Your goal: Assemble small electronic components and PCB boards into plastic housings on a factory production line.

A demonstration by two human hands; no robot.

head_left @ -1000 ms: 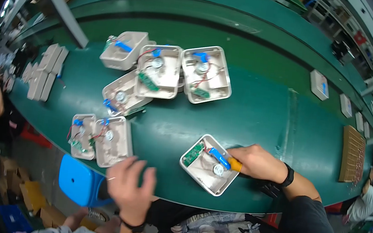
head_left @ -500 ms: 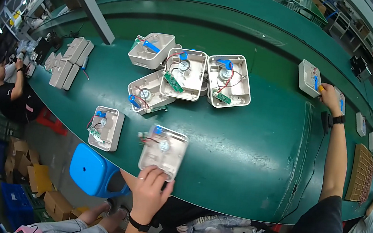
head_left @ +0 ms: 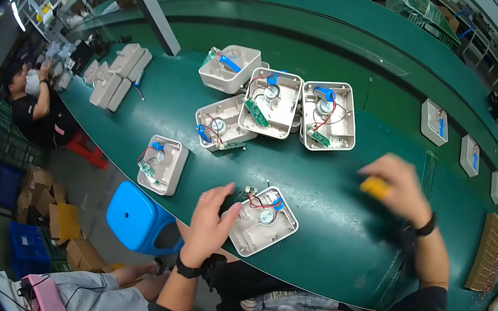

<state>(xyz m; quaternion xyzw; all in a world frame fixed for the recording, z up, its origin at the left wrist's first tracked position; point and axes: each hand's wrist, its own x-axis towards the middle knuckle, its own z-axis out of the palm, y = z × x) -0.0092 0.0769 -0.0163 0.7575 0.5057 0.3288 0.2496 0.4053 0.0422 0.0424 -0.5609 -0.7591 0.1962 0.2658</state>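
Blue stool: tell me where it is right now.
In the head view, the blue stool is at lower left, by the near edge of the green table, below a beige case and left of the left hand.

Left fingers [head_left: 223, 194] spread, right fingers [head_left: 378, 166] curled

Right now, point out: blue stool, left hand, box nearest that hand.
Blue stool [head_left: 133, 223], head view: seat.
Left hand [head_left: 208, 224], head view: back of hand.
Nearest box [head_left: 252, 229], head view: bare inner floor.
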